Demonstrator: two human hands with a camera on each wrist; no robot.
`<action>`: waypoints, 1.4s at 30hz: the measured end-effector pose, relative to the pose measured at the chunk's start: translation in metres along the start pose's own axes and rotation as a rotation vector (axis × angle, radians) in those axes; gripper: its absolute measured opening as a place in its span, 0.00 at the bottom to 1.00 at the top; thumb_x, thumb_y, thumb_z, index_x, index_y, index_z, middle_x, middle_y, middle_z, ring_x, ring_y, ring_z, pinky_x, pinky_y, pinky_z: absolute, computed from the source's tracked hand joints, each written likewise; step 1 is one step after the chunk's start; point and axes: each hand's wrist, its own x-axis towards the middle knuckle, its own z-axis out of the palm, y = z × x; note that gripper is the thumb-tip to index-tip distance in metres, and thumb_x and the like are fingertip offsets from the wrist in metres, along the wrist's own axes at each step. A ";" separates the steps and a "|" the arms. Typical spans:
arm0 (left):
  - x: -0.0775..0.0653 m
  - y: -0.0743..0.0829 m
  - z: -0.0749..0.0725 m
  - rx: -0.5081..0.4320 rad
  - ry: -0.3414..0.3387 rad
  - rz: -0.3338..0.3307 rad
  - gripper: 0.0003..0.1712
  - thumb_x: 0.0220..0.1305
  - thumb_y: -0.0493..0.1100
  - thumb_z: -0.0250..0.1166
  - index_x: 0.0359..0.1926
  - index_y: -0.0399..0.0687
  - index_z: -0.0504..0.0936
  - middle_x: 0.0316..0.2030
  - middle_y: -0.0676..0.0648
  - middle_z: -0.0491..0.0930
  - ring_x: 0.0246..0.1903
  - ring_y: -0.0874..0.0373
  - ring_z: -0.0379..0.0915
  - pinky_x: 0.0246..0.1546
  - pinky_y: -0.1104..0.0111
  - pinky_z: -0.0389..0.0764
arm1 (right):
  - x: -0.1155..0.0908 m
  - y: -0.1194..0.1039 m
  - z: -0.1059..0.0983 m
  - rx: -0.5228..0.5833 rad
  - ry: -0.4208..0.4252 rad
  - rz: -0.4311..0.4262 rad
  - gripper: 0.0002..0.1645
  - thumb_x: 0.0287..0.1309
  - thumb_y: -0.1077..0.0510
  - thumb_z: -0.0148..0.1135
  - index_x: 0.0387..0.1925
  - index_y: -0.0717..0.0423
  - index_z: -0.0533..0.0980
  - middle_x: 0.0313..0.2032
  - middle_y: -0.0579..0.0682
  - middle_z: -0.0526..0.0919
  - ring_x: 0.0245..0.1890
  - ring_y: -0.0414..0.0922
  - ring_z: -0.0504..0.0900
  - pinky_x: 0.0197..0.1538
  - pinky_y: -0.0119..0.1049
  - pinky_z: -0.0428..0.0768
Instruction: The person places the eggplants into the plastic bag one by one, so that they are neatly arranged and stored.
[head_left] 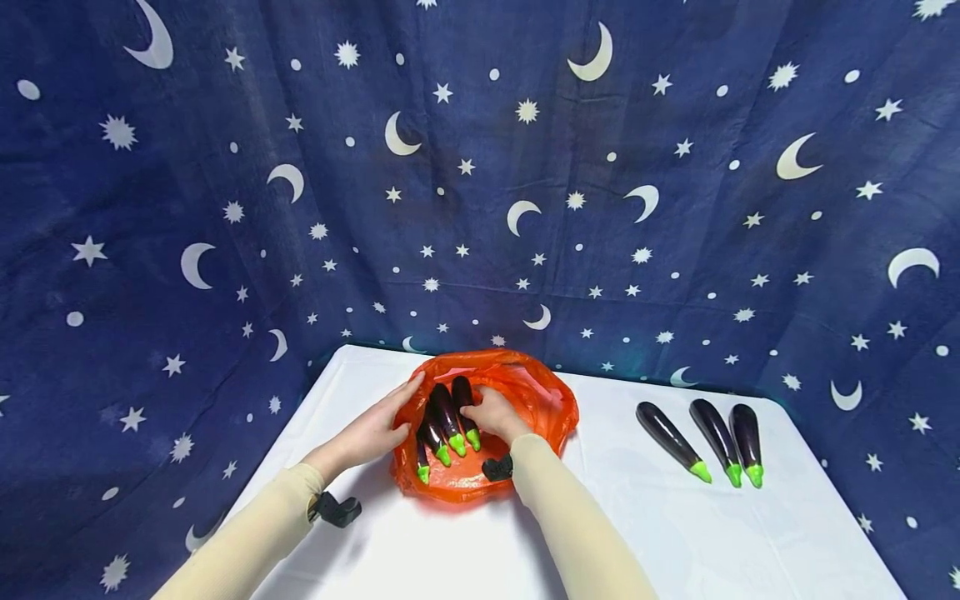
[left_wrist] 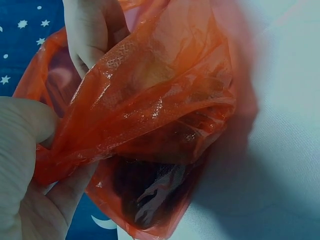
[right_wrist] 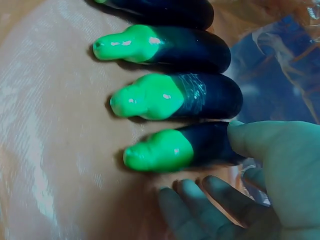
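An orange-red plastic bag (head_left: 551, 417) sits on the table with its mouth spread. Several dark purple eggplants with bright green stems lie side by side in it. My left hand (head_left: 371, 429) holds the bag's left rim, thumb on one face of the plastic and fingers on the other, as the left wrist view shows. Inside the bag, my right hand (head_left: 498, 414) is at the rightmost eggplant (right_wrist: 157, 150). Its thumb (right_wrist: 245, 137) touches that eggplant's dark body, while the other fingers (right_wrist: 190, 200) spread loosely beside it. Another eggplant (left_wrist: 150, 190) shows darkly through the bag's side.
Three more eggplants lie on the right part of the white table (head_left: 615, 517): one at the left (head_left: 671, 439), one in the middle (head_left: 716, 439), one at the right (head_left: 746, 442). A blue curtain (head_left: 480, 167) with moons and stars hangs behind the table.
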 end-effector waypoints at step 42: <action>-0.004 0.003 0.000 -0.007 0.022 0.035 0.50 0.64 0.28 0.62 0.82 0.48 0.50 0.77 0.35 0.54 0.76 0.41 0.51 0.73 0.47 0.55 | -0.130 0.032 -0.167 -0.038 0.032 -0.235 0.32 0.67 0.54 0.66 0.70 0.57 0.72 0.57 0.54 0.82 0.49 0.48 0.83 0.46 0.40 0.82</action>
